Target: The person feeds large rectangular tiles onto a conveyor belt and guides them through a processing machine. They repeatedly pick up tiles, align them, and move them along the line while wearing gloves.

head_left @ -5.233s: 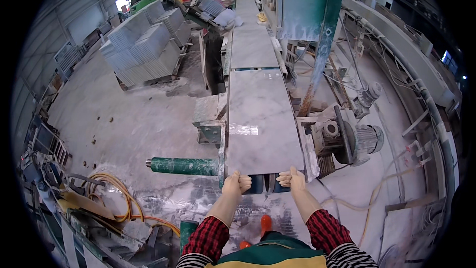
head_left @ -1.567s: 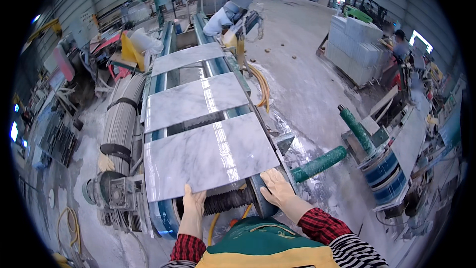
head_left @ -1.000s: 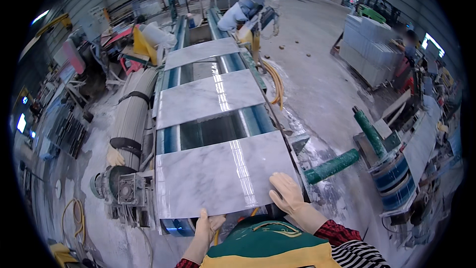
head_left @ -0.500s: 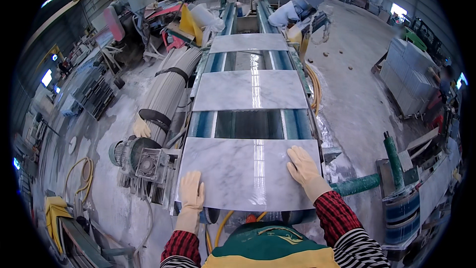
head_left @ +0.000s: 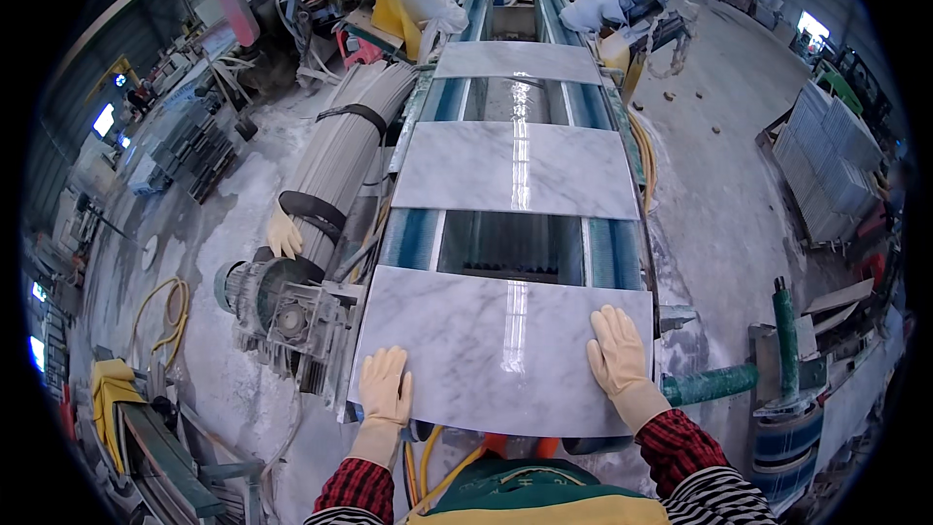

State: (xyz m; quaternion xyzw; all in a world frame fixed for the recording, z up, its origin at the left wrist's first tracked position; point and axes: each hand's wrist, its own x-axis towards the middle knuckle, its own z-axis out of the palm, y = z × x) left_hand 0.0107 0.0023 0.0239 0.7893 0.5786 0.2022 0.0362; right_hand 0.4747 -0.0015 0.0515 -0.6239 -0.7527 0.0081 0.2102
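Note:
A polished white marble slab with grey veins (head_left: 486, 350) lies flat across the near end of a conveyor with blue belts (head_left: 413, 238). My left hand (head_left: 386, 387), in a cream rubber glove, rests flat on the slab's near left corner. On its right part lies my right hand (head_left: 617, 355), gloved alike, fingers stretched forward. Neither hand grips anything. Farther along the belts lie a second marble slab (head_left: 515, 167) and a third one (head_left: 515, 60), with gaps between them.
Left of the conveyor stand a dusty motor with gearbox (head_left: 277, 306) and a strapped bundle of grey strips (head_left: 340, 151), with a loose glove (head_left: 284, 233) beside it. A green pipe (head_left: 714, 384) juts out at the right. Stacked slabs (head_left: 826, 170) stand farther right. A yellow hose (head_left: 428, 462) runs below.
My view has shifted, so the conveyor sits a little farther right and the near slab looks larger. Both hands remain laid on that slab, fingers outstretched.

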